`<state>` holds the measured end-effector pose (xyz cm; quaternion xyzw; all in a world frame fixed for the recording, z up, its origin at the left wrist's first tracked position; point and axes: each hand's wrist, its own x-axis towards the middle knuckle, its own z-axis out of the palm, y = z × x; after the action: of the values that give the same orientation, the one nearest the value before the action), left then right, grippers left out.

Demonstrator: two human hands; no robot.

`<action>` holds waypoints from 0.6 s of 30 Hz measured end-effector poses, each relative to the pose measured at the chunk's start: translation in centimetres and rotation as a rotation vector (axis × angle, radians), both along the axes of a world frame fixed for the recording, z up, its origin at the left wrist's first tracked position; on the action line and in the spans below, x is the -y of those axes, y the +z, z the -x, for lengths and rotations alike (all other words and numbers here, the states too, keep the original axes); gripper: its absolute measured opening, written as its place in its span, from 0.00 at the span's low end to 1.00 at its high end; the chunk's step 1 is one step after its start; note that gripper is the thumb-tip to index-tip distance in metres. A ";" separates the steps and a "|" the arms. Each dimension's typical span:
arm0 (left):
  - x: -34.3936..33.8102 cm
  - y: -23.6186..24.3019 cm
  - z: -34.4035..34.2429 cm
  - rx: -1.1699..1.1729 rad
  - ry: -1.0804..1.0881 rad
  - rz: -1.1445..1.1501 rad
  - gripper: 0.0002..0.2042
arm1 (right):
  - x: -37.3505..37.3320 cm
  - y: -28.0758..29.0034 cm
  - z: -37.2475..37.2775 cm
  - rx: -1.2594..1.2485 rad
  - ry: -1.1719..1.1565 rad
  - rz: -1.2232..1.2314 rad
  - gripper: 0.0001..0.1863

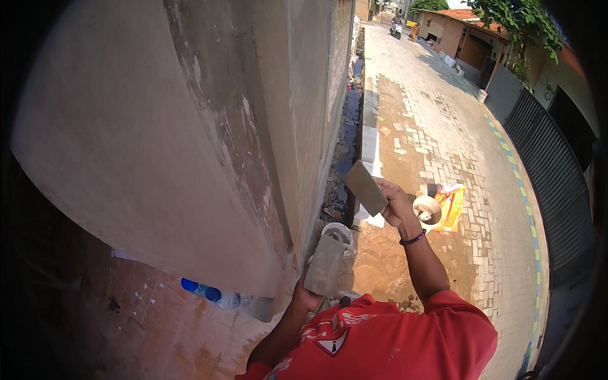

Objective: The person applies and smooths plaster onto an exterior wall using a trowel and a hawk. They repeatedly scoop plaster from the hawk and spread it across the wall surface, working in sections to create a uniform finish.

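My right hand (396,204) is closed on a flat rectangular plastering trowel (367,189), tilted and held out above the kerb, apart from the wall. Lower and to the left, my left hand (306,295) grips a grey rectangular plastering float (325,265) at its near end. Its grip underneath is hidden. A white bucket (337,232) stands just beyond the float, which partly covers it. Left of both hands rises a grey plastered wall (158,126), with a rougher, patchy strip (231,120) near its corner.
Beside the wall runs a narrow drain (347,136) of dark water and rubble, edged by a pale kerb (370,142). A round tub (427,210) and an orange-yellow sack (451,208) sit on the paving. Plastic bottles (212,294) lie by the wall's foot. Far off is a motorbike (396,29).
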<state>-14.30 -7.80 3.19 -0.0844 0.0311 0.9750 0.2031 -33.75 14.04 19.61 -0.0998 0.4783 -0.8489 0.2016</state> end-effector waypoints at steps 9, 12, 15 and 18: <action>-1.9 -2.1 1.9 -0.009 0.048 -0.049 0.22 | -4.7 -6.4 -2.6 0.233 -0.104 0.040 0.21; -2.7 -4.8 2.1 0.128 0.091 0.079 0.21 | -7.5 -11.6 -1.3 0.314 -0.097 -0.031 0.21; -4.2 -11.6 -0.1 0.289 0.193 0.152 0.20 | -10.6 -21.9 -0.4 0.496 -0.094 -0.226 0.18; -5.8 -15.3 -2.4 0.458 0.219 0.186 0.19 | -14.3 -34.4 -1.3 0.694 -0.072 -0.464 0.15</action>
<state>-11.94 -2.02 -12.07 -0.3237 0.0643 0.9397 0.0897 -32.50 28.37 -14.75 0.2568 0.5636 -0.7086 0.3381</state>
